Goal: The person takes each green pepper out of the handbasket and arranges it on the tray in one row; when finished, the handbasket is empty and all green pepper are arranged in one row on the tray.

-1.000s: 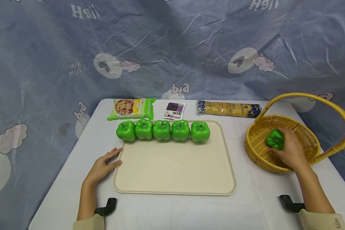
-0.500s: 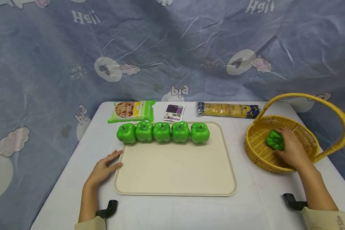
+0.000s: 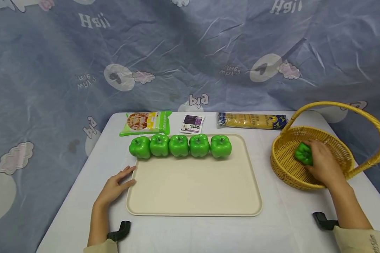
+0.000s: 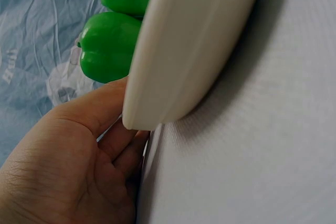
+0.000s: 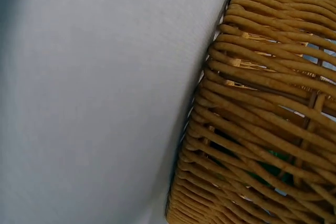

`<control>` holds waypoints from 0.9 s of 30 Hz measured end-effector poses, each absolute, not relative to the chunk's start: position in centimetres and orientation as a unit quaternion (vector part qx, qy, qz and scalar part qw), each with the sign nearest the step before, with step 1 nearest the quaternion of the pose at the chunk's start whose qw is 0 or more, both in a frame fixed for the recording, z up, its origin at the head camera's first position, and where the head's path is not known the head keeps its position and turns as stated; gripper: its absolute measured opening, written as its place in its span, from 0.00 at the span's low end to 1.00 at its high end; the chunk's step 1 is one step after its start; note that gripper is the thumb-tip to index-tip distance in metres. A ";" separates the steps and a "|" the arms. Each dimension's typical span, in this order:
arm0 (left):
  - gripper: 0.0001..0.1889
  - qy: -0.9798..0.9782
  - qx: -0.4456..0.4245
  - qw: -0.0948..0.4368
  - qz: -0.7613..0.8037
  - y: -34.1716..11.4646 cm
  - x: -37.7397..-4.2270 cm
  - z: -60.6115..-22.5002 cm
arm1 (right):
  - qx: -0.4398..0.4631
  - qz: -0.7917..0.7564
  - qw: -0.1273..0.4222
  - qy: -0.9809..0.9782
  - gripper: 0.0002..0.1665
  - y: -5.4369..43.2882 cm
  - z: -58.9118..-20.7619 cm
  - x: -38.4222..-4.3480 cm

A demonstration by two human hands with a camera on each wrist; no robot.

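In the head view, my right hand (image 3: 326, 164) reaches into a round yellow wicker basket (image 3: 280, 173) at the right. Its fingers and thumb hold a glossy green bell pepper (image 3: 304, 154) low inside. From the right wrist view, the woven basket wall (image 5: 257, 93) hides the hand, and only a bit of green shows through. My left hand (image 3: 111, 189) touches the left rim of a cream tray (image 3: 196, 189), its fingers extended. Several green bell peppers (image 3: 178, 146) stand in a row along the tray's back edge. The left wrist view shows my left hand (image 4: 68, 161) against the tray's rim (image 4: 178, 51).
Behind the tray lie a green-edged food bag (image 3: 145, 123), a small purple-and-white packet (image 3: 192, 123) and a long yellow pasta packet (image 3: 251, 121). The tall handle (image 3: 372, 121) arches over the basket. A patterned blue cloth (image 3: 177, 52) hangs behind the white table (image 3: 190, 233).
My right hand and the pepper have tilted slightly in the basket, and the hand has shifted a little to the right. My left hand stays at the tray rim. The camera view has shifted slightly.
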State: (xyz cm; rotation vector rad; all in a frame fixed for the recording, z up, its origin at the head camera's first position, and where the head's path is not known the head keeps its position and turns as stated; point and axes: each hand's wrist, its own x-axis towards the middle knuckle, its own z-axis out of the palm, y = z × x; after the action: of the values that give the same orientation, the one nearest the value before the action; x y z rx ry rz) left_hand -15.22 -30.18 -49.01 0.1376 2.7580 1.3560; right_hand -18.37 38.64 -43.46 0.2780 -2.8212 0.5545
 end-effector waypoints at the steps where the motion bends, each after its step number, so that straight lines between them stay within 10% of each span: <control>1: 0.29 0.896 0.044 0.034 0.441 -30.2 -15.2 -49.0 | 0.095 0.190 0.127 -0.969 0.51 38.7 -43.4 -18.4; 27: 0.30 0.895 0.037 0.044 0.441 -30.1 -15.1 -48.8 | 0.063 0.192 0.152 -0.967 0.51 38.6 -43.6 -18.6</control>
State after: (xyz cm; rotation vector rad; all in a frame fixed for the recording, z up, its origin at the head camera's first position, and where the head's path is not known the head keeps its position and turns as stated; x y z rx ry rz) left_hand -15.14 -30.12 -48.79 0.1127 2.7361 1.3489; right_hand -18.62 38.58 -43.61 0.1805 -2.7760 0.5514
